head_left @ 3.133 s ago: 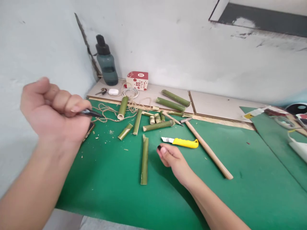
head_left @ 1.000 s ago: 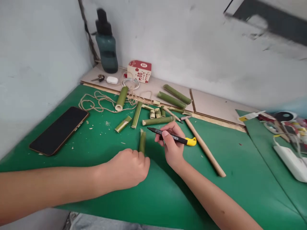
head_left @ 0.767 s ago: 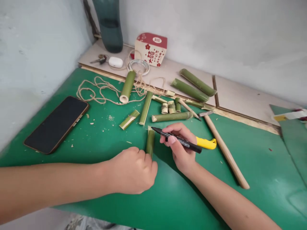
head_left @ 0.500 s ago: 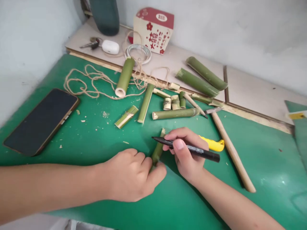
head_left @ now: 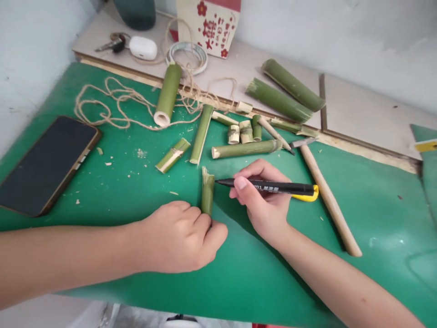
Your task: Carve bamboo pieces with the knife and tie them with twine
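Note:
Between the fingers of my left hand (head_left: 184, 237) is the lower end of a short green bamboo piece (head_left: 207, 193), its ragged, split end pointing away from me. My right hand (head_left: 262, 200) grips a black marker pen (head_left: 269, 187) with its tip out, pointing left. That tip is right beside the bamboo's right edge near the ragged end; whether it touches, I cannot tell. A yellow handle (head_left: 307, 195) lies partly hidden behind my right hand and the marker. Beyond my hands rest a longer bamboo length (head_left: 246, 149) and a short bamboo strip (head_left: 173, 156).
A hammer (head_left: 329, 200) lies to the right and a phone (head_left: 48, 164) to the left on the green mat (head_left: 191, 291). Tangled twine (head_left: 116, 107), a bamboo tube (head_left: 167, 95) and several small bamboo pieces are farther back. Two bamboo halves (head_left: 280, 100) lie on the ledge, with a tape roll (head_left: 201, 64).
The bamboo piece has turned more upright in view, showing more of its length. The marker tip has moved from over its ragged end to its right side. The camera view has shifted slightly.

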The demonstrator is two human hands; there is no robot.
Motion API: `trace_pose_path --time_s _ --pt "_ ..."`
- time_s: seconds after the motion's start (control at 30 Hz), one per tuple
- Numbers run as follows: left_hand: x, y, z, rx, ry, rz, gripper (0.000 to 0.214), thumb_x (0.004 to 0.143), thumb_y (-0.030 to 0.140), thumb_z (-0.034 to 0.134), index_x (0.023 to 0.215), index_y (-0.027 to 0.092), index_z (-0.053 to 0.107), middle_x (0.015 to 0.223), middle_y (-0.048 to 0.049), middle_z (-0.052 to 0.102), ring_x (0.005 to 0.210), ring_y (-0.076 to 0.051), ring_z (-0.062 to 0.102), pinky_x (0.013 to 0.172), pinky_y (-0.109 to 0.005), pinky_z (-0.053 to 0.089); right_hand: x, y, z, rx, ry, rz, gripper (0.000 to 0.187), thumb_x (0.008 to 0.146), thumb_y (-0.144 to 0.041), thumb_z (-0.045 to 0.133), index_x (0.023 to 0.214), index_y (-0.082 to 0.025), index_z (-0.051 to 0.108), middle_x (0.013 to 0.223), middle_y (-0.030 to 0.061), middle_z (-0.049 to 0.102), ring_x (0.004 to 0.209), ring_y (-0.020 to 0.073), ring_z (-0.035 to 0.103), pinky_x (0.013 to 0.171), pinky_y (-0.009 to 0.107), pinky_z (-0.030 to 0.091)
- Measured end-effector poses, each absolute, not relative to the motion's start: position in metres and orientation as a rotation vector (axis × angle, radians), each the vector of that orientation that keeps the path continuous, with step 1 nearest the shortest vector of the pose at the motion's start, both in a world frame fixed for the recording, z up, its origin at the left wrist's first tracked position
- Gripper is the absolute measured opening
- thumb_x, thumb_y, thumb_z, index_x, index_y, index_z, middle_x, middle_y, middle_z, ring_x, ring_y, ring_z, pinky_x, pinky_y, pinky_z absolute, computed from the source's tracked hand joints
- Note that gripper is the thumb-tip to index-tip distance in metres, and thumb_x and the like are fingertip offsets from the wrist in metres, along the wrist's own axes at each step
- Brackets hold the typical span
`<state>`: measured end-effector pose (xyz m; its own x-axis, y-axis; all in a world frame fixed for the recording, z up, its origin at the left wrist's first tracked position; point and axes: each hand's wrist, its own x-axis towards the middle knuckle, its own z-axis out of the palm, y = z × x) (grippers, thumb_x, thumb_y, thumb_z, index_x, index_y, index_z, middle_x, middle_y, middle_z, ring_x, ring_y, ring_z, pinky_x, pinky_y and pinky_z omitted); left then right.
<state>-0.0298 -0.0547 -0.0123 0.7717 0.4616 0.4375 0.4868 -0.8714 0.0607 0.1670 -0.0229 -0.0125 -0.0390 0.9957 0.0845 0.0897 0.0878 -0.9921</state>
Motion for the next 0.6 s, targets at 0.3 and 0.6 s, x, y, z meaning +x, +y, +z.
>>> trace_pose_path --time_s 0.3,0.6 --pt "-0.03 -0.053 -0.016 -2.972 -0.747 -0.678 0.012 0.087 0.022 0.059 0.094 0.017 0.069 0.057 0.0021 0.055 0.048 -0.016 0.054 0.047 -0.035 0.035 0.177 -0.018 -0.017 -1.221 -1.346 1.053 0.007 0.092 -0.026 0.07 0.086 -0.023 0.073 0.066 -0.0019 0.067 0.052 0.0113 0.057 0.048 0.025 0.044" --pt "-0.033 -0.052 -0.016 -2.973 -0.744 -0.64 0.013 0.085 0.017 0.055 0.091 0.017 0.067 0.054 0.0018 0.054 0.046 -0.017 0.052 0.046 -0.033 0.035 0.189 -0.013 -0.014 -1.213 -1.543 0.968 0.012 0.088 -0.025 0.07 0.077 -0.023 0.071 0.062 -0.0025 0.066 0.049 0.0118 0.056 0.047 0.027 0.043"
